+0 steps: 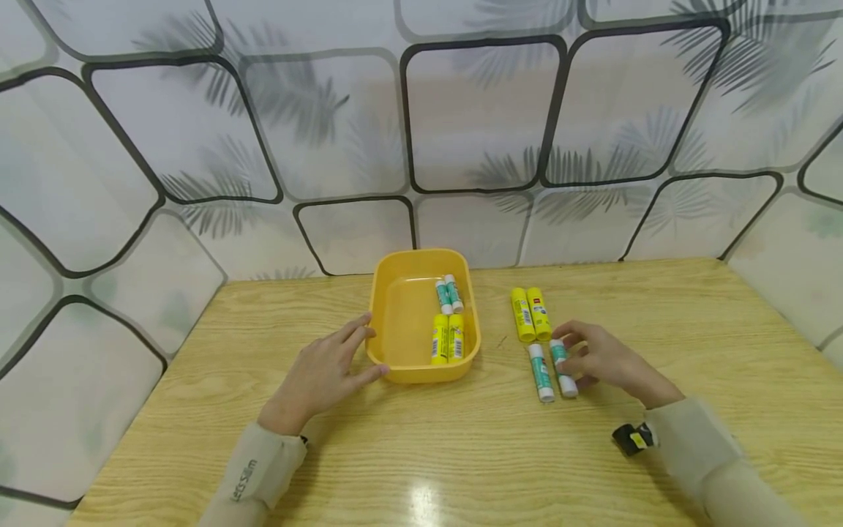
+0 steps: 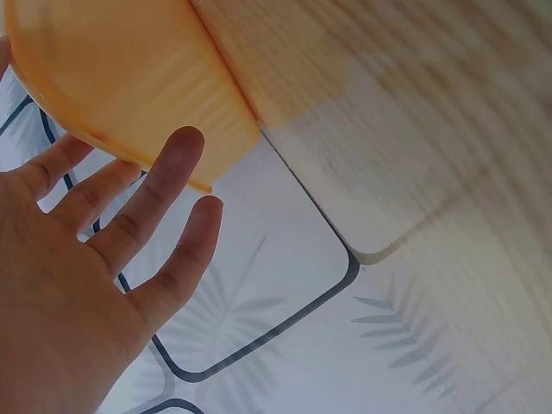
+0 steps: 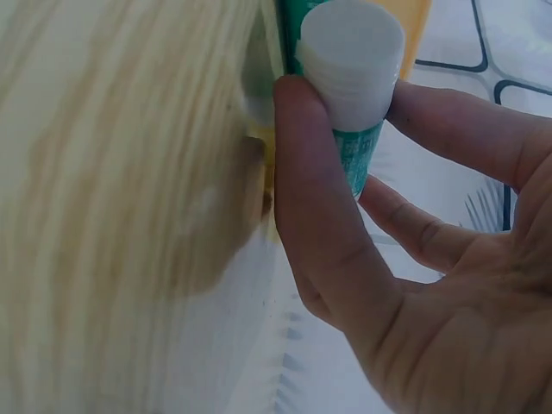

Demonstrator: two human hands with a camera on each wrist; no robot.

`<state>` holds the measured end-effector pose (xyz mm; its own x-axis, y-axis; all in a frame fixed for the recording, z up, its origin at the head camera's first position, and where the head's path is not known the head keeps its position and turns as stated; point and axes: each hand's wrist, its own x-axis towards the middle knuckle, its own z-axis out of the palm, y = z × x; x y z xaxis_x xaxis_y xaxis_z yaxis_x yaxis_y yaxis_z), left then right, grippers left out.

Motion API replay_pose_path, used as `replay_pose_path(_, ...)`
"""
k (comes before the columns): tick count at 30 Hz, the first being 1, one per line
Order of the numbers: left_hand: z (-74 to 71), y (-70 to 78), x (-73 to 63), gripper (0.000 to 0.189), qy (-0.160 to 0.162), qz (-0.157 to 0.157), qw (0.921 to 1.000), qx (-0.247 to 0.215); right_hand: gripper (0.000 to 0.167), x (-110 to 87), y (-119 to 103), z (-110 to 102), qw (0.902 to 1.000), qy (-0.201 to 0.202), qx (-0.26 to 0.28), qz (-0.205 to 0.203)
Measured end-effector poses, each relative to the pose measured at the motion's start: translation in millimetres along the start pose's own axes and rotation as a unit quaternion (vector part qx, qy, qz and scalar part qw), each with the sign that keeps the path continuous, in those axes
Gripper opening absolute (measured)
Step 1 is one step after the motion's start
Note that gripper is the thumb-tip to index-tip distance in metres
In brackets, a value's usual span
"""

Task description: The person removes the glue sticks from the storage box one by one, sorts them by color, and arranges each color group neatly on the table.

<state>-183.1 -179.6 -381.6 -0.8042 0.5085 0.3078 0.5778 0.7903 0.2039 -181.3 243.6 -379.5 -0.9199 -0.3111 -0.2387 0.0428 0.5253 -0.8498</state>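
Observation:
My right hand [image 1: 602, 356] pinches a white-and-teal glue stick [image 1: 559, 356] between thumb and fingers, low over the table. In the right wrist view, the white end of that glue stick [image 3: 352, 65] points toward the camera. A matching glue stick [image 1: 541, 373] lies just left of it. Beyond them two yellow glue sticks [image 1: 522, 315] lie side by side. With fingers spread and loosely bent, my left hand [image 1: 324, 377] is at the left side of a yellow-orange plastic bin [image 1: 424, 375]. The left wrist view has its fingers by the bin rim [image 2: 95, 141].
Inside the bin, along its right side, lie two small teal-and-white glue sticks [image 1: 449, 294] and two yellow ones [image 1: 448, 339]. The wooden table [image 1: 421, 446] backs onto a wall covering [image 1: 481, 117] with a stone-like pattern.

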Motion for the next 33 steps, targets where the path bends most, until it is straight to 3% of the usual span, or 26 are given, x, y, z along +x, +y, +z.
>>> replay_pose_path(14, -0.4, -0.1, 0.4, 0.056, -0.001, 0.0, 1.0, 0.003, 0.049, 4.7, -2.4, 6.6, 0.9984, 0.011, -0.054, -0.012)
replay_pose_path(33, -1.9, 0.7, 0.8, 0.056, -0.006, 0.001, 1.0, 0.007, 0.048, 4.5, -6.3, 9.5, 0.9973, 0.003, -0.073, 0.003)
